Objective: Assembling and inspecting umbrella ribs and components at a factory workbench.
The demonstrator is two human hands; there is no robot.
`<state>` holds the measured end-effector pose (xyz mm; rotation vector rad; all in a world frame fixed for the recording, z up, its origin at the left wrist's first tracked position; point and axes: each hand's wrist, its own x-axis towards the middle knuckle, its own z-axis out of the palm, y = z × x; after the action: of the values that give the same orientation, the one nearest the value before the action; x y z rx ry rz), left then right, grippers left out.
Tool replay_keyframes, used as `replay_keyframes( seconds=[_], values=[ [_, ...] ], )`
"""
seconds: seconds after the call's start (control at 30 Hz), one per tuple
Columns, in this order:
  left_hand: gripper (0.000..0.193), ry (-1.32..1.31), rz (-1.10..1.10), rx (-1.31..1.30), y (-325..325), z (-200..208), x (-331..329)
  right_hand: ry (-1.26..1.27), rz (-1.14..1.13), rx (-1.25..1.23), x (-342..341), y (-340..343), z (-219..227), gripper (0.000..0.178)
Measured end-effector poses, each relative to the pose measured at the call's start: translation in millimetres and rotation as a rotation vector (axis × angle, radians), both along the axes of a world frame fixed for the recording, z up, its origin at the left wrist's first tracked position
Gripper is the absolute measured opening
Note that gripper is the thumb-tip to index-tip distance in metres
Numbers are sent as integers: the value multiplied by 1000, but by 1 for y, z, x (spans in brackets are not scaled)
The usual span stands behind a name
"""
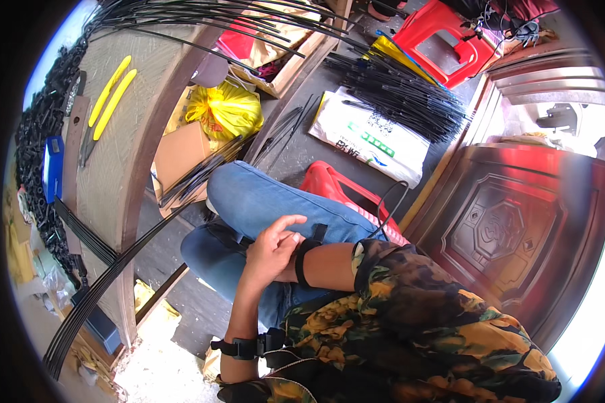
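Observation:
My left hand (270, 250) lies across my right hand over my lap, its index finger stretched out and apart from the others. Under it, my right hand (288, 272) is mostly covered, so its fingers do not show. A black strap (304, 263) circles my right wrist, close to the left fingertips. Another black strap with a buckle (249, 346) goes round my left forearm. Both hands rest above my knees in blue jeans (275, 195). I see no object between the left fingers.
To the left, a wooden table (104, 195) carries yellow-handled pliers (111, 97), a blue tool (52, 168) and black plastic pieces (40, 127). Black strips (107, 282) overhang its edge. More strips (403, 94) lie on a white sack (356, 138). Red stools (444, 40) and a yellow bag (225, 111) stand around.

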<state>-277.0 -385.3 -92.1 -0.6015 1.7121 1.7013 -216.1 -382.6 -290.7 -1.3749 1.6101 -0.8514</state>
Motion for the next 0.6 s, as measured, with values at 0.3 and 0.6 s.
replay_keyframes(
  seconds=[0.3, 0.6],
  values=[
    [26, 451, -575, -293, -1, -19, -31, 10, -46, 72, -1, -36, 22, 27],
    [19, 419, -759, -182, 5, -22, -44, -2, -61, 125, -1, -44, 45, 27]
  ],
)
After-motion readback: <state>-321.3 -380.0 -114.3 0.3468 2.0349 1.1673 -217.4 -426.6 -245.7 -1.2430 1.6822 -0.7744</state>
